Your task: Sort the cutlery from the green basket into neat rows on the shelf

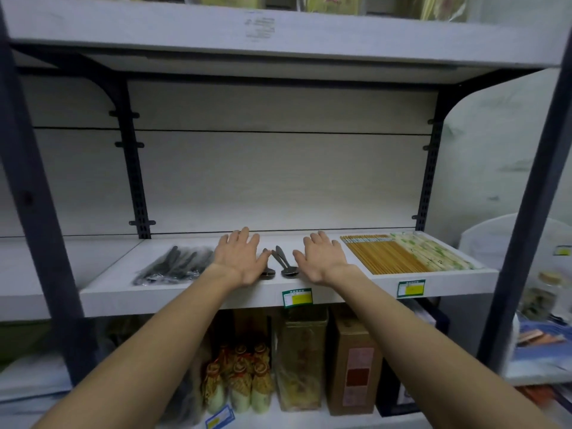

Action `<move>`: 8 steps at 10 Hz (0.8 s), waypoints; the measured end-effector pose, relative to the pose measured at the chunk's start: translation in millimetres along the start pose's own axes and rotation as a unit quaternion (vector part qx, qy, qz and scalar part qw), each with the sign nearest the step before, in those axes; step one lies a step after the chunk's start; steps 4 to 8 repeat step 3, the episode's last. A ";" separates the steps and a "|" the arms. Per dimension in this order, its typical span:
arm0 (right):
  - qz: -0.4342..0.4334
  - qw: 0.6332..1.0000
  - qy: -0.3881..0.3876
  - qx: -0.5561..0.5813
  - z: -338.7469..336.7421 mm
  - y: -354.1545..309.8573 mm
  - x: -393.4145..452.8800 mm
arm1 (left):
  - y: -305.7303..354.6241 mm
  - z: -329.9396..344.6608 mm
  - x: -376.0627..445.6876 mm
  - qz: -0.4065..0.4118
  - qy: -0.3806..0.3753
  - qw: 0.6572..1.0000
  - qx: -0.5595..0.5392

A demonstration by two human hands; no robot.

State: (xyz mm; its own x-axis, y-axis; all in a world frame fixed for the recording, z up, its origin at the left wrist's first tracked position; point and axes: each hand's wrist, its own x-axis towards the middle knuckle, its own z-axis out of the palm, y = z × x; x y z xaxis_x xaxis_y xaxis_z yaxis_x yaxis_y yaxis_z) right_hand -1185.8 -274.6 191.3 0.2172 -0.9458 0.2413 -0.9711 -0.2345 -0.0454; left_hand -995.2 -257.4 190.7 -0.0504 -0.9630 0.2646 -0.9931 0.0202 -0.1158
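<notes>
On the shelf (192,294), both hands, left (240,258) and right (320,258), lay flat with fingers spread, flanking the spoons (280,264); nudging them parallel toward twelve o'clock seemed next.

We see the white shelf (334,289) carrying bagged dark cutlery (176,266) at nine o'clock, spoons (280,263) centrally, chopsticks (383,253) at three o'clock.

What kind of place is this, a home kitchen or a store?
Most likely a small shop or its stockroom. The shelf carries price tags on its front edge, chopsticks lie in bulk rows, and packaged goods fill the tier below.
</notes>
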 end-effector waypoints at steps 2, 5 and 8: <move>-0.020 0.998 0.003 -0.051 -3.3 45.4 -23.1 | -6.7 -4.1 -27.7 -0.045 -0.006 0.999 -0.014; -0.012 0.998 0.003 -0.064 -13.9 72.1 -35.9 | 2.2 -11.2 -39.3 -0.071 0.005 0.997 -0.010; -0.012 0.998 0.003 -0.064 -13.9 72.1 -35.9 | 2.2 -11.2 -39.3 -0.071 0.005 0.997 -0.010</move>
